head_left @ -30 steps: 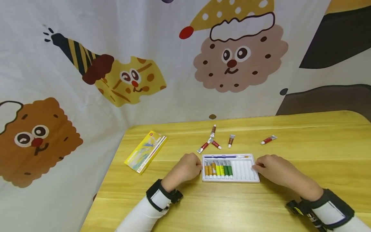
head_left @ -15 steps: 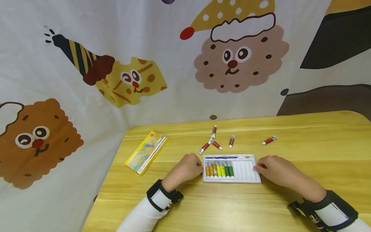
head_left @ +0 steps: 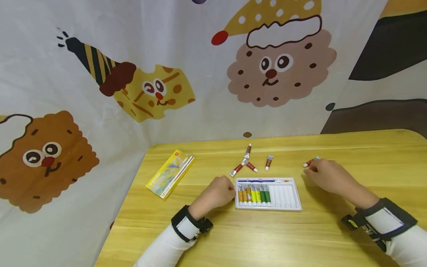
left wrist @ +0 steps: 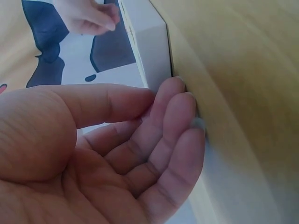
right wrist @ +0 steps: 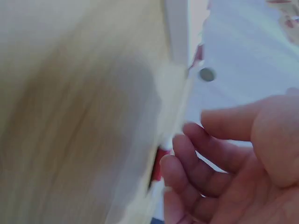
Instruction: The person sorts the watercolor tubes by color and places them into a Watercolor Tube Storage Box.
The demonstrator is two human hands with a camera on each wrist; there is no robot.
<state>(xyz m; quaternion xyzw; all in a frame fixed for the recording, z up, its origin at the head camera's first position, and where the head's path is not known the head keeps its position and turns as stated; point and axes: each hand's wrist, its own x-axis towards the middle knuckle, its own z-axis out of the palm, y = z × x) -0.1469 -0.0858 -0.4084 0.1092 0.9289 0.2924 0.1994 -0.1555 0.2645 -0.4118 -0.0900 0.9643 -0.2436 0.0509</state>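
Left hand (head_left: 218, 192) pinching tray (head_left: 284, 197) at its left end, paint tubes (head_left: 258, 198) in tray's left slots, brown tube (head_left: 268, 163) beyond far edge, red tube (head_left: 307, 163) farther right, right hand (head_left: 333, 178) at it, fingers loosely curled, thumb narrowly apart, contact unclear.

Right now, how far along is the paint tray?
Done: orange, yellow and green tubes sit in the tray. In hand: left hand at its left edge, right hand near a loose red tube. Apparently remaining: that tube and four other tubes; bare slots at right.
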